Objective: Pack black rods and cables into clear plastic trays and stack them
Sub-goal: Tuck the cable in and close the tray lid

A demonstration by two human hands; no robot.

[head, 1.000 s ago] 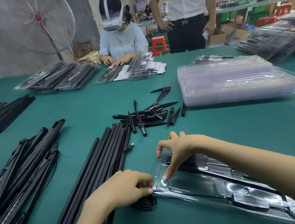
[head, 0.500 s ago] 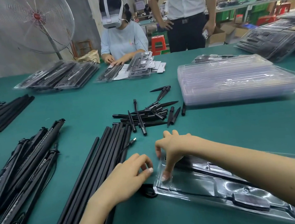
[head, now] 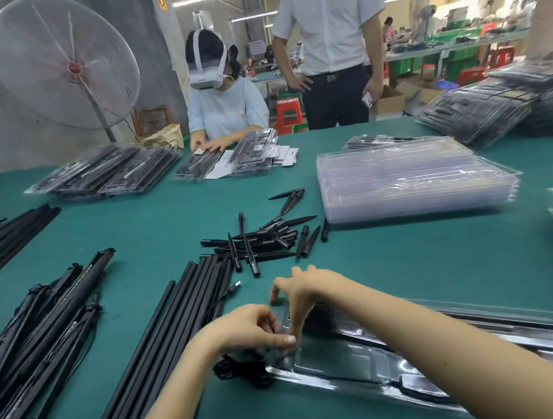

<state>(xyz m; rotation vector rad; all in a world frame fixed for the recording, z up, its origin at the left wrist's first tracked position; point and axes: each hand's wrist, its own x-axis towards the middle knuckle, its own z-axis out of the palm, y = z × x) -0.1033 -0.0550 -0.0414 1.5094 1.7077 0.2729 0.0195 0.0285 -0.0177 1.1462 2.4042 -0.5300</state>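
Note:
A clear plastic tray point(head: 354, 362) lies at the near right with a long black rod point(head: 488, 326) set along its far side. My left hand point(head: 244, 333) pinches the tray's left end with curled fingers. My right hand point(head: 303, 292) arches over that same end, one fingertip pressing down on the plastic. A coiled black cable point(head: 242, 371) lies on the table just under my left hand, outside the tray. Loose long black rods point(head: 179, 337) lie in a row to the left of my hands.
A pile of short black spikes point(head: 264, 238) lies beyond my hands. A stack of empty clear trays point(head: 412, 176) stands at the right. Packed trays point(head: 498, 108) are heaped far right, and more packed trays point(head: 105, 170) lie far left. Black rod bundles point(head: 40, 329) cover the left. One person sits and another stands across the green table point(head: 413, 273).
My left hand, lifted with fingers spread half a second ago, has come back onto the tray's left end and curled. My right hand stays at that end.

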